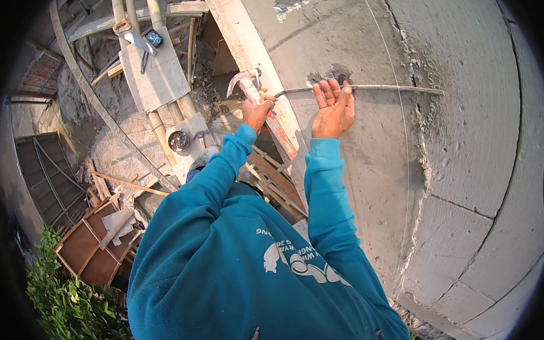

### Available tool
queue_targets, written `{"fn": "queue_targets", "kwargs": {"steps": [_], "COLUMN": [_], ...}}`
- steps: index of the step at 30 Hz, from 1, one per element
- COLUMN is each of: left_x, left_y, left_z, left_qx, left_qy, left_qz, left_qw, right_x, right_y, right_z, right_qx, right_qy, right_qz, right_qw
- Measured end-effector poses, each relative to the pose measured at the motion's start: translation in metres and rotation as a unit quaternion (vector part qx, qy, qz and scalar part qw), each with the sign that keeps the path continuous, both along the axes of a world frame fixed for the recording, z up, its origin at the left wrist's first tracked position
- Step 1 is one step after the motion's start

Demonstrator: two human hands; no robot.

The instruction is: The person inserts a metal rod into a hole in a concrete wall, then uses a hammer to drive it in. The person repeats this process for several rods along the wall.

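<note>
One loose touch could let the rod slip across the wall: right hand half-spread, palm showing, left hand clenching the hammer

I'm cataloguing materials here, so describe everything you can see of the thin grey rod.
The thin grey rod looks like metal, paler along its right stretch and darker toward the left. It runs crosswise over the cement-like surface, nearly straight, bending near the left hand's grip. The right hand's grip hides a middle stretch; whether it is held there is unclear. A fine white string crosses it short of its right end.
</note>
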State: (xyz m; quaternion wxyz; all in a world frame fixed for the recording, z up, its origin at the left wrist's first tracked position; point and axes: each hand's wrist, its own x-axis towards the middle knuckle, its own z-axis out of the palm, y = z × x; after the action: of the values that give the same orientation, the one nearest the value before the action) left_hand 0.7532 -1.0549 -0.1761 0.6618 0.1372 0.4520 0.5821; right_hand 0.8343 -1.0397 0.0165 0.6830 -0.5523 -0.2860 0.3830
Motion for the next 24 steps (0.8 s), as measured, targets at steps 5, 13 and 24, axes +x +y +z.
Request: {"fn": "queue_targets", "kwargs": {"steps": [5,13,24], "left_x": [-0.002,-0.001,0.001], "left_y": [0.001,0.004,0.003], "left_z": [0.004,-0.006,-0.004], "left_qx": [-0.008,-0.009,-0.009], "left_qy": [0.002,0.010,0.000], "left_qz": [-0.003,-0.004,-0.002], "left_qw": [1.000,1.000,1.000], "right_x": [0.004,0.000,-0.002], "right_y": [0.000,0.000,0.001], "right_z": [-0.002,-0.002,-0.006], "right_qx": [0.010,0.014,0.022], "right_qy": [-0.004,-0.026,-0.025], "right_qz": [0.005,0.009,-0.006], "right_qw": [1.000,1.000,0.999]}}
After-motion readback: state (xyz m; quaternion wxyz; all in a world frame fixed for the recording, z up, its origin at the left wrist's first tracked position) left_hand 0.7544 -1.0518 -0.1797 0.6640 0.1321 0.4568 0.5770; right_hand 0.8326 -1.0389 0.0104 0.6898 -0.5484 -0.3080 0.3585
